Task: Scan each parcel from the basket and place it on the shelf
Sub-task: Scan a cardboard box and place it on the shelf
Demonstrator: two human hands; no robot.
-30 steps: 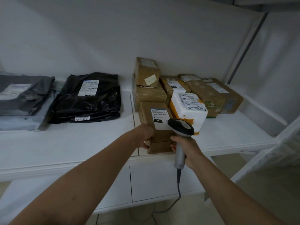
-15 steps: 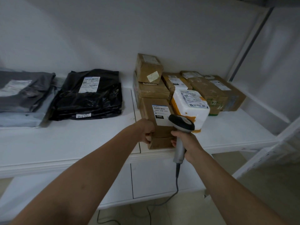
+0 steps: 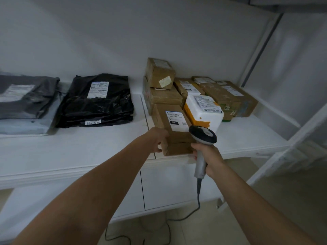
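A brown cardboard parcel point(image 3: 172, 128) with a white label marked 060 lies at the front edge of the white shelf point(image 3: 88, 152). My left hand point(image 3: 156, 138) grips its left front corner. My right hand point(image 3: 207, 154) is closed around the grey handle of a barcode scanner point(image 3: 203, 137), whose dark head sits just right of the parcel; the fingers touch the parcel's right front corner. The scanner's cable hangs to the floor. No basket is in view.
Behind the parcel stand several stacked cardboard boxes point(image 3: 160, 75) and a white foam box point(image 3: 205, 110) with orange tape. Black plastic mailer bags point(image 3: 95, 101) and grey bags point(image 3: 26, 96) lie to the left. A white shelf post point(image 3: 256, 50) rises at right.
The parcel has slid a little further onto the shelf between my hands. My left hand's fingers have loosened slightly at its corner. The scanner stays beside it.
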